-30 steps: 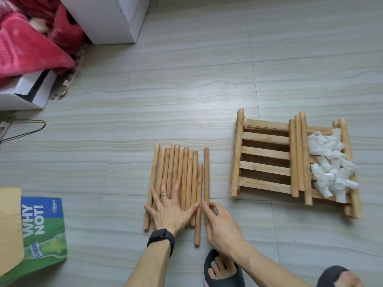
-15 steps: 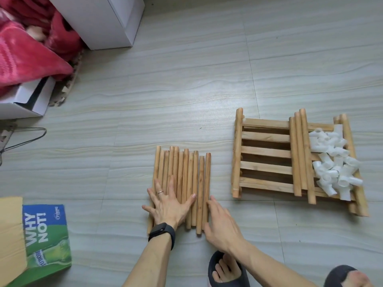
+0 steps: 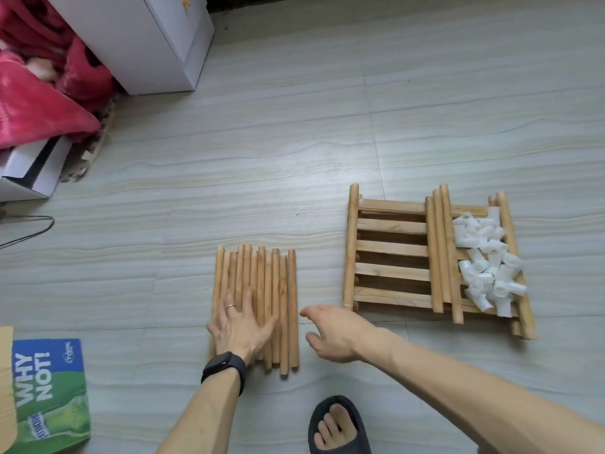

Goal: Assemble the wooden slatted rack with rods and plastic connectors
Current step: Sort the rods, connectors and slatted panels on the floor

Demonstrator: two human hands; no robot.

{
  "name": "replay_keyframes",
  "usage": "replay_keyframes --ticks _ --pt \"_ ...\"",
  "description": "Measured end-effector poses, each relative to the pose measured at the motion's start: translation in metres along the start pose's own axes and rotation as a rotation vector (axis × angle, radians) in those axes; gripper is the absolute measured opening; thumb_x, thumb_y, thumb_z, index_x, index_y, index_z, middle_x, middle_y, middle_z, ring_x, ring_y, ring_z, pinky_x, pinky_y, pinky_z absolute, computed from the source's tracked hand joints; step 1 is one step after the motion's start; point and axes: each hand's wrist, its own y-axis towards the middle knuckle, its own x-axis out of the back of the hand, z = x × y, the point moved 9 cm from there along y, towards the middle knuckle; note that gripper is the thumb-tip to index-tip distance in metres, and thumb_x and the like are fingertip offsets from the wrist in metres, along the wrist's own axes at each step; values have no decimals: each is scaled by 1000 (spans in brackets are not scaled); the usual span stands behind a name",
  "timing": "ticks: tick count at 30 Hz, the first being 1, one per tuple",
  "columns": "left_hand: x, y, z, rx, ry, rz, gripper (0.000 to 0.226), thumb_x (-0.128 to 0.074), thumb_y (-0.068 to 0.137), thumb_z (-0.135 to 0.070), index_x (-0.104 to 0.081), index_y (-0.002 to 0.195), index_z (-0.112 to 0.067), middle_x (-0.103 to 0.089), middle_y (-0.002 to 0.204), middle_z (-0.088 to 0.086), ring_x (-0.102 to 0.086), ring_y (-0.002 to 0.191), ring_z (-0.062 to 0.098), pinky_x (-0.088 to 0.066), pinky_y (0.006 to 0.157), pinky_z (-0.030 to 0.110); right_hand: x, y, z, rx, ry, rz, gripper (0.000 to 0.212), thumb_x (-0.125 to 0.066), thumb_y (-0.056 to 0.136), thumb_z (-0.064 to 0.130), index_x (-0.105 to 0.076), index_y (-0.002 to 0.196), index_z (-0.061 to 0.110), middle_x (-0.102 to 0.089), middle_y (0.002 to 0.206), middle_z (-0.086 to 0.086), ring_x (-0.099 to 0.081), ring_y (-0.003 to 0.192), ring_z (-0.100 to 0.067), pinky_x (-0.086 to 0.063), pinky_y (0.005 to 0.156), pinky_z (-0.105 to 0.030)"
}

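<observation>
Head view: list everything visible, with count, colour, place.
Round wooden rods: about eleven, light brown, side by side on the floor.
Wooden slatted panels: stacked, count unclear, light brown, right of them.
Loose wooden rods: three, light brown, lying across the panels.
Tubular plastic connectors: a heap, white, on the panels' right part.
Cabinet: one, white, top left.
Fleece blanket: one, red, top left.
Cardboard box: one, white, left edge.
Printed carton: one, green and blue, bottom left.
Wire: one, black, left edge.
Slipper: one, dark, on a foot, bottom.
Left hand: flat on the rods; black wristband at its wrist.
Right hand: open, clear of the rods.
</observation>
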Motion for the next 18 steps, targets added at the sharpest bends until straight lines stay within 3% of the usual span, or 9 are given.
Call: replay_keyframes --ticks 5,8,13,16,18 --pt "57 -6 -107 -295 -96 -139 78 -52 97 -53 -12 160 -32 -2 168 12 -1 155 30 -7 125 49 96 -41 -73 -168 -203 -58 42 -46 98 31 -51 137 14 -64 130 -12 -61 117 -35 -53 92 -39" --pt "81 -22 -187 -456 -62 -186 70 -51 97 -48 -22 158 -28 -20 165 9 -17 152 28 -19 123 47 147 -72 -144 -411 -180 -215 36 -48 96 30 -60 126 13 -70 115 -9 -65 102 -28 -57 87 -40" --pt "61 -46 -289 -586 -58 -34 51 -51 98 -41 -45 146 -24 -42 152 2 -41 138 23 -43 106 41 169 -100 -227 -681 72 -439 17 -53 95 21 -67 92 13 -67 86 -5 -64 84 -21 -57 80 -36" --pt "28 -52 -323 -586 -95 70 45 -53 98 -40 -54 139 -23 -53 141 2 -54 124 22 -50 94 36 155 -97 -244 -746 108 -470 12 -56 95 18 -67 93 14 -66 89 -5 -64 86 -21 -57 79 -36" --pt "6 -52 -335 -556 -161 145 45 -55 97 -39 -56 138 -21 -59 137 3 -58 120 23 -52 96 37 147 -94 -249 -766 102 -476 7 -58 94 17 -64 91 15 -66 95 -6 -63 93 -25 -56 79 -36"
